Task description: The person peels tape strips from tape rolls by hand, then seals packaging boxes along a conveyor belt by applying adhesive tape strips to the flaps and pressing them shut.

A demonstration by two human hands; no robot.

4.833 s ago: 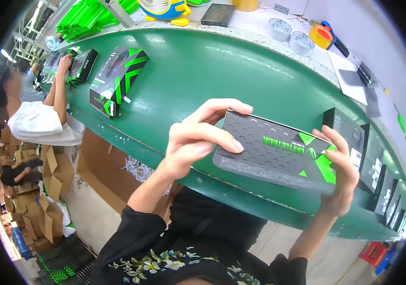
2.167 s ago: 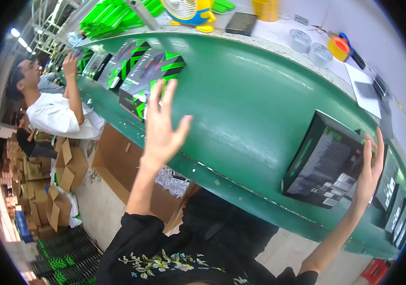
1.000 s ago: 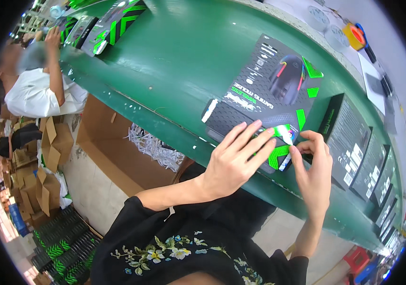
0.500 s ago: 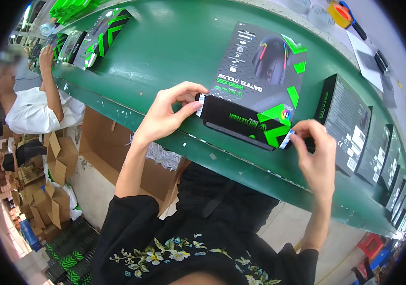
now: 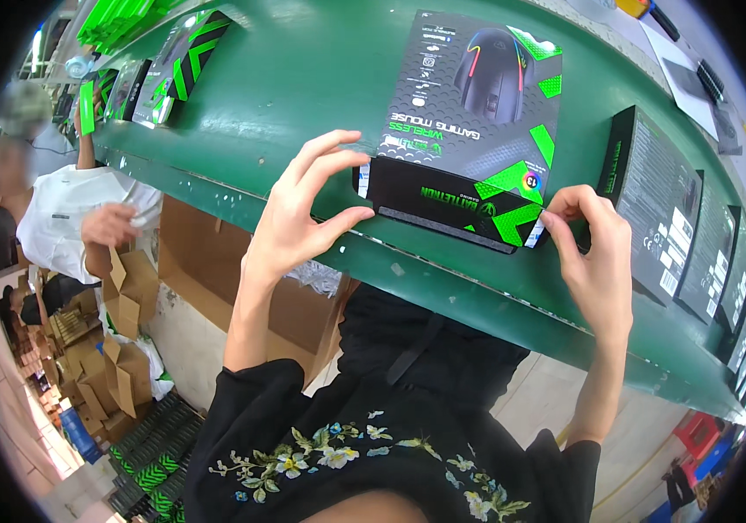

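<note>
A black and green computer mouse box (image 5: 442, 144) lies on the green table before me, its printed front up and its lettering upside down to me. The end lid (image 5: 438, 205) facing me hangs open, with a small side flap at each end. My left hand (image 5: 290, 213) is by the left flap (image 5: 363, 177), thumb and fingers spread apart and holding nothing. At the opposite corner, the thumb and forefinger of my right hand (image 5: 595, 253) pinch the right side flap (image 5: 534, 233). The inside of the box is hidden.
More boxes (image 5: 652, 218) stand in a row at right; others (image 5: 185, 65) lie at far left beside green pieces (image 5: 115, 19). A co-worker in a white shirt (image 5: 72, 213) sits at left. Below the table edge is an open carton (image 5: 207, 270).
My left hand has let go of the left flap and its fingers have spread. The view has shifted slightly. The co-worker's hand has come up, and a green piece now shows at far left.
</note>
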